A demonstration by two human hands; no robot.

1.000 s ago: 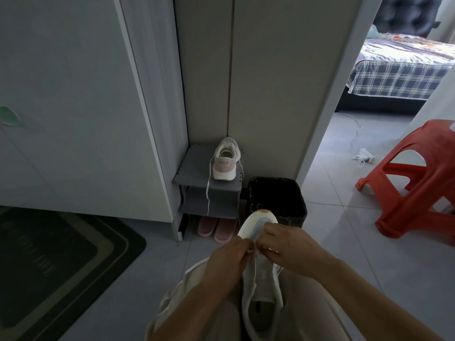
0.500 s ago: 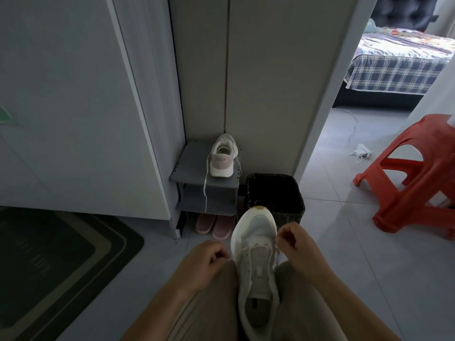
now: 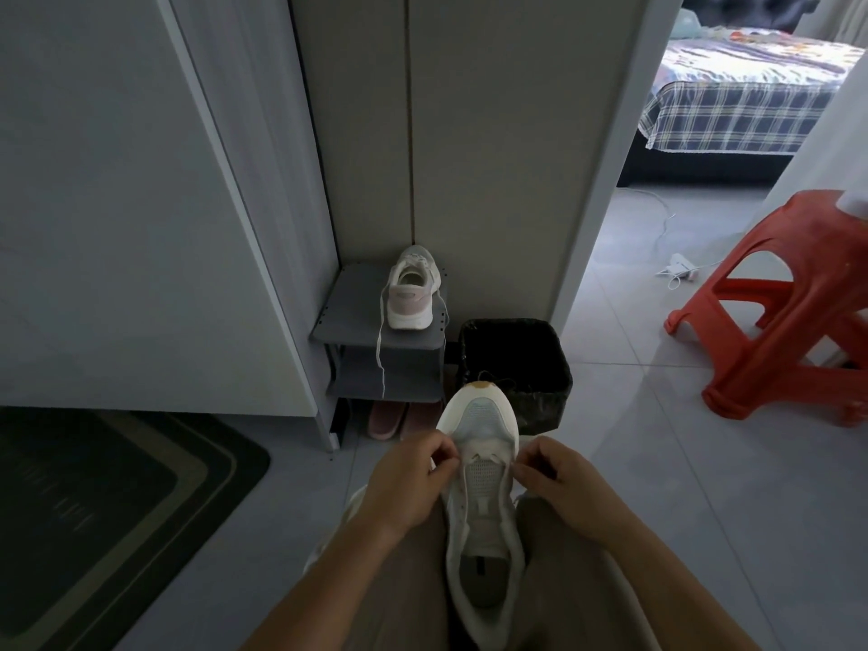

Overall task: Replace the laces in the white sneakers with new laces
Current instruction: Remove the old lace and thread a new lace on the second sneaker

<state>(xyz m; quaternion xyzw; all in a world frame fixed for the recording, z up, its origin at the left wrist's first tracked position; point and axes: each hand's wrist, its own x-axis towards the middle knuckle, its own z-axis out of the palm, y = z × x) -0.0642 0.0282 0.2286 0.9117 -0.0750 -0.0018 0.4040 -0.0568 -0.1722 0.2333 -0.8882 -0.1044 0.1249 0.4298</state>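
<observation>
Hands sit close in on the white sneaker point(image 3: 484, 519) in the head view, the only view there is. The sneaker lies sole-down along the person's lap, between the thighs, with its toe pointing away toward the black bin point(image 3: 516, 354). The left hand point(image 3: 406, 486) is at the left eyelet row near the toe. The right hand point(image 3: 559, 483) is at the right row, level with it. Each grip is clamped, thumb and forefinger pinched together on what I take to be an end of the lace point(image 3: 484, 457). That lace shows as a short pale crossing at the frontmost eyelets, but the strands inside the fingers are too thin to make out. The eyelets further back toward the heel look bare.

A second ago both hands were bunched together over that front pair, hiding it. Half a second ago they had swung wide apart, the left one low beside the thigh. Now they are back at the sneaker's sides. I read that as the first pass pulled through and evened, so lacing has barely begun and the next crossing is due.

The other sneaker point(image 3: 413, 288) has not moved. It stands heel toward the camera at the back right of the shoe rack point(image 3: 347, 317), its hanging lace point(image 3: 378, 359) trailing over the front edge.
</observation>
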